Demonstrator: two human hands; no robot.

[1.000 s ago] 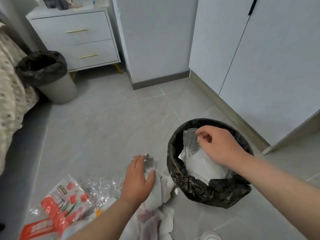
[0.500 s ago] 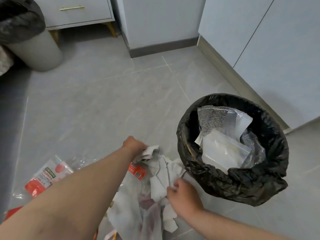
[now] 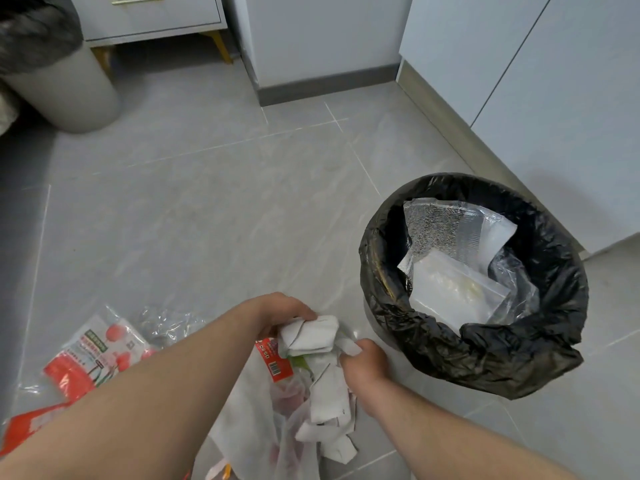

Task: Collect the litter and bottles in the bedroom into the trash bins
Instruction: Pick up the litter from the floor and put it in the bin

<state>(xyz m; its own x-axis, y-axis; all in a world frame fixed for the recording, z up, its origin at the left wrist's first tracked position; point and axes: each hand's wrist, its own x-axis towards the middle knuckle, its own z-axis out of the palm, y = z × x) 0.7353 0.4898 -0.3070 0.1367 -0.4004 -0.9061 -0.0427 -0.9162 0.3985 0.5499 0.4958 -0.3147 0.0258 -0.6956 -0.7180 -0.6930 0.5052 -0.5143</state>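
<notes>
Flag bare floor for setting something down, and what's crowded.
Bare: the wide floor between the grey bin, the cabinet base and the black-lined bin. Crowded: the paper pile gripped by the left hand and right hand, and the red wrappers left of it.

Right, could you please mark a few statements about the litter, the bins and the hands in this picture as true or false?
1. The left hand and the right hand both grip the crumpled white paper. True.
2. The black-lined bin beside the hands is empty. False: it holds a silver foil pouch and a clear plastic bag.
3. A red-and-white wrapper lies on the floor to the left of the arms. True.
4. The second bin stands on the right, against the white doors. False: it stands at the upper left, beside the nightstand.
</notes>
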